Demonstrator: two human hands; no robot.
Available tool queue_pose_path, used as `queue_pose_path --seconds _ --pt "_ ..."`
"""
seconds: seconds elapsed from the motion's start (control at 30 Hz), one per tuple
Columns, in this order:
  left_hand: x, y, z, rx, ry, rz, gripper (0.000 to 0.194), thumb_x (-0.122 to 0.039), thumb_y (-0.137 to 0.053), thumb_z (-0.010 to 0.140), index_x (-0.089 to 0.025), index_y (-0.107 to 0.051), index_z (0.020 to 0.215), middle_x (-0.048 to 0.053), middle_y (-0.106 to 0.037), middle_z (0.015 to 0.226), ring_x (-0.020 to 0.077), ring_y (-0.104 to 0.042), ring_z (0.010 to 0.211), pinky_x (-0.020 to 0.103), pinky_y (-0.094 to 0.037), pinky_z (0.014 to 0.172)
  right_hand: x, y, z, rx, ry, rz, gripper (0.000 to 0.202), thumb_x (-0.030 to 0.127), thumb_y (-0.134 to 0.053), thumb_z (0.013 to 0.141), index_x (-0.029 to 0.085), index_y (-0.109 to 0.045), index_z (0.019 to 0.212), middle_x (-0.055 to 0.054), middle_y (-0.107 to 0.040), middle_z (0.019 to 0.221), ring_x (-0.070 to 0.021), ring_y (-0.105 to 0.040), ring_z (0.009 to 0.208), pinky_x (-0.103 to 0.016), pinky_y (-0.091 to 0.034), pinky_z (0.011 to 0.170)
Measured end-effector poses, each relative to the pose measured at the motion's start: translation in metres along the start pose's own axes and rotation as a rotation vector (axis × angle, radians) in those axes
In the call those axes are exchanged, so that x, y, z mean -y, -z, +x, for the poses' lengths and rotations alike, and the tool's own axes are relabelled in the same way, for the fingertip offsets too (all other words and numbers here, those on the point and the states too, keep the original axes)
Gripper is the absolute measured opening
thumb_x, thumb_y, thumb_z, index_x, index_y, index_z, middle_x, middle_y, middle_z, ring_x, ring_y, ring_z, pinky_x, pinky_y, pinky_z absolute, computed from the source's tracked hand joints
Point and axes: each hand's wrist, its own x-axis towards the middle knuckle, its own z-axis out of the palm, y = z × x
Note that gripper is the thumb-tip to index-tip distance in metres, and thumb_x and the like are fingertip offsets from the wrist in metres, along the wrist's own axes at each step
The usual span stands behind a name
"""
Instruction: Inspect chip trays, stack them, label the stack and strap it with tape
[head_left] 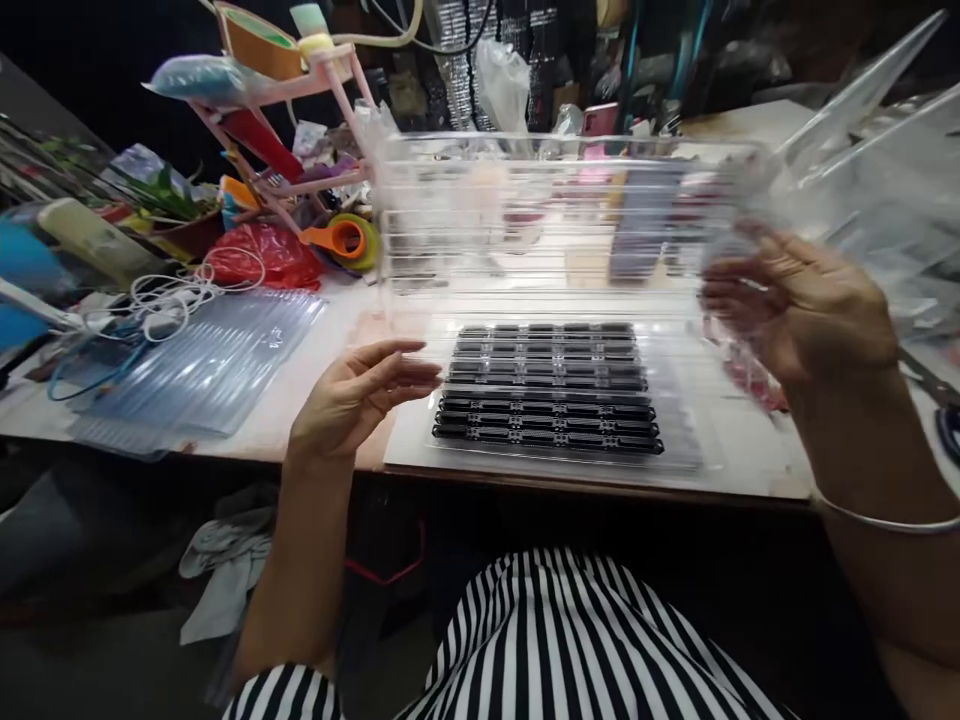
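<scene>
While right hand (pixel 799 300) grips clear tray (pixel 540 230), raised, left hand (pixel 360 395) hovers apart, fingers loosely curled, perhaps empty.

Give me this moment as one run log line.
right hand: gripping raised clear tray | left hand: open, beside black strips | strips: lined up in rows | tray: motion-blurred

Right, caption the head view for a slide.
Right hand raises a clear ribbed plastic tray behind black slotted strips on a white worktable.
</scene>
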Motion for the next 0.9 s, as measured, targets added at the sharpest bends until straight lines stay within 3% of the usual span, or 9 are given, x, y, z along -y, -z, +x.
queue_pose_path --seconds 0.1,0.23,0.33,0.53,0.67,0.77,0.83,0.9 --pt "0.008 0.007 -0.006 -0.069 0.014 0.000 0.039 -0.027 -0.073 0.070 -0.012 -0.063 0.105 0.010 -0.071 0.085 0.0206 -0.067 0.080 0.031 -0.052 0.074 -0.003 0.001 -0.010 0.079 -0.010 -0.020 0.030 0.006 -0.050 0.083 0.010 -0.058 0.112 -0.004 -0.069 0.073 -0.0123 -0.066 0.060 -0.023 -0.054 0.058" --pt "0.029 0.016 -0.017 -0.154 0.045 0.177 0.052 -0.033 -0.070 0.072 -0.011 -0.058 0.118 0.003 -0.065 0.070 0.0140 -0.059 0.067 0.024 -0.046 0.063 -0.023 0.019 -0.027 0.171 -0.010 -0.286 0.062 0.026 -0.067 0.075 0.011 -0.044 0.132 0.000 -0.063 0.059 -0.0126 -0.054 0.041 -0.022 -0.043 0.035" --pt "0.048 0.019 -0.024 -0.203 0.022 0.458 0.048 -0.040 -0.063 0.075 -0.011 -0.062 0.114 -0.001 -0.057 0.062 0.0118 -0.051 0.060 0.024 -0.042 0.059 -0.041 0.036 -0.035 0.182 -0.125 -0.544 0.069 0.041 -0.066 0.075 0.009 -0.044 0.133 0.002 -0.056 0.052 -0.0115 -0.046 0.037 -0.021 -0.034 0.029" --pt "0.063 0.013 -0.025 -0.145 0.004 0.783 0.044 -0.044 -0.047 0.083 -0.014 -0.065 0.109 0.005 -0.065 0.084 0.0157 -0.056 0.069 0.028 -0.047 0.066 -0.060 0.059 -0.034 0.135 -0.221 -0.819 0.070 0.052 -0.058 0.076 0.009 -0.048 0.130 -0.001 -0.057 0.057 -0.0172 -0.053 0.053 -0.027 -0.040 0.041" --pt "0.064 0.016 -0.014 -0.185 -0.023 0.914 0.050 -0.046 -0.043 0.084 -0.011 -0.061 0.116 0.009 -0.066 0.092 0.0184 -0.059 0.072 0.033 -0.050 0.069 -0.062 0.064 -0.031 0.185 -0.079 -1.044 0.066 0.056 -0.050 0.080 0.014 -0.048 0.131 0.002 -0.052 0.049 -0.0178 -0.049 0.048 -0.031 -0.042 0.049" --pt "0.060 0.015 -0.001 -0.237 -0.071 0.985 0.055 -0.047 -0.042 0.085 -0.007 -0.056 0.120 0.015 -0.063 0.105 0.0242 -0.060 0.089 0.040 -0.047 0.082 -0.060 0.058 -0.029 0.191 0.068 -1.371 0.062 0.058 -0.040 0.084 0.015 -0.052 0.128 -0.001 -0.056 0.052 -0.0241 -0.057 0.055 -0.037 -0.045 0.055" --pt "0.055 0.007 0.009 -0.226 -0.153 1.098 0.056 -0.047 -0.039 0.087 -0.007 -0.052 0.125 0.017 -0.057 0.120 0.0273 -0.053 0.109 0.043 -0.041 0.094 -0.058 0.048 -0.028 0.129 0.221 -1.546 0.063 0.057 -0.031 0.088 0.012 -0.054 0.126 -0.011 -0.067 0.073 -0.0309 -0.063 0.073 -0.042 -0.048 0.063" --pt "0.052 -0.008 0.021 -0.145 -0.245 1.284 0.056 -0.048 -0.034 0.090 -0.010 -0.047 0.130 0.015 -0.046 0.135 0.0280 -0.039 0.127 0.045 -0.031 0.104 -0.060 0.034 -0.027 0.169 0.437 -1.613 0.067 0.056 -0.024 0.090 0.008 -0.051 0.127 -0.020 -0.065 0.105 -0.0346 -0.059 0.098 -0.047 -0.047 0.078"
